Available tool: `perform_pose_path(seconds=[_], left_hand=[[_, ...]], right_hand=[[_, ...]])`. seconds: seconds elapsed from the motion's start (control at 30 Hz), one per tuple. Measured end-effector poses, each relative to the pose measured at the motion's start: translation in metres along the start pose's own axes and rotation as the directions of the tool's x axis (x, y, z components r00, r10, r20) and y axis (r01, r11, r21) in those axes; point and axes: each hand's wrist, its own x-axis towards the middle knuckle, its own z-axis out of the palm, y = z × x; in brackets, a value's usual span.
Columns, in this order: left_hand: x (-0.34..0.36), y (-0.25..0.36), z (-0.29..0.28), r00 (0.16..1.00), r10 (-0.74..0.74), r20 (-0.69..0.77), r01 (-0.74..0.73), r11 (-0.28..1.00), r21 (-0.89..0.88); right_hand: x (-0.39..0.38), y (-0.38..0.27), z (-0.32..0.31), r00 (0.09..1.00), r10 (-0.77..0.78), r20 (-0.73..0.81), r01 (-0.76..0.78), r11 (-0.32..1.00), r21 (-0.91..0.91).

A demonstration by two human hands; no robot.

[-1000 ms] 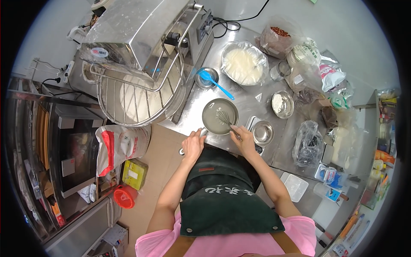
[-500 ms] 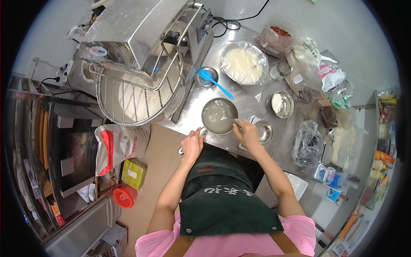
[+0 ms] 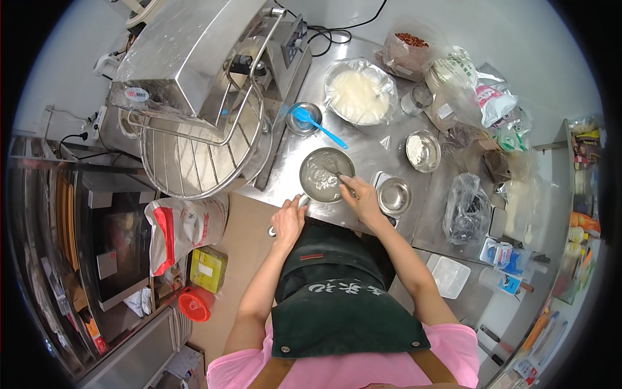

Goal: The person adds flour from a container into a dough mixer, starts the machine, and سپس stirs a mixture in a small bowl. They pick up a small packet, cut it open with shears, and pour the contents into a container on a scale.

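Observation:
Close in front of me, at the steel table's near edge, is a round grey saucepan [image 3: 302,170] with cloudy, whitish liquid [image 3: 317,179] inside. My left hand [image 3: 287,222] is closed around its handle [image 3: 303,200], whose end sticks out past my fingers. My right hand [image 3: 363,200] grips the thin handle of a whisk [image 3: 340,176] at the pan's right side. The whisk's lower end dips into the liquid and is hard to make out. Just right of that hand, a small steel bowl [image 3: 393,196] sits on a white scale [image 3: 378,179].
Beyond the pan, a blue brush [image 3: 319,126] rests across a small metal bowl [image 3: 295,124]. A plastic-covered bowl [image 3: 360,94] stands farther back, a bowl of white powder [image 3: 423,151] to the right. A large mixer [image 3: 194,58] fills the left; bags [image 3: 468,204] crowd the right.
My right hand has moved slightly left, bringing the whisk farther in toward the pan's middle, and the liquid's surface ripples differently. My left hand stays on the handle. The whole view has shifted a little.

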Motion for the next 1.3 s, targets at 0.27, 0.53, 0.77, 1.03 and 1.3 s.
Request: perform_pose_path(seconds=[0.27,0.53,0.77,1.03,1.3], left_hand=[[0.001,0.005,-0.004,1.000,-0.004,0.019,0.004,1.000,-0.011],[0.000,0.003,-0.001,1.000,-0.006,0.010,0.006,1.000,-0.011],[0.003,-0.001,-0.002,1.000,-0.002,0.008,0.002,1.000,-0.011],[0.003,0.001,-0.002,0.999,-0.026,0.032,0.026,1.000,-0.013],[0.001,0.003,-0.003,1.000,-0.007,0.003,0.007,1.000,-0.020]], right_hand=[[-0.034,-0.007,-0.002,0.993,0.039,0.110,-0.055,0.988,0.144],[-0.045,-0.002,-0.003,0.995,0.043,0.093,-0.053,0.993,0.105],[-0.030,0.005,-0.009,0.999,0.052,-0.006,-0.052,0.999,0.005],[-0.011,0.003,-0.008,1.000,-0.004,-0.017,0.005,0.999,0.053],[-0.027,-0.013,-0.004,0.984,-0.026,0.179,0.007,0.994,0.108]])
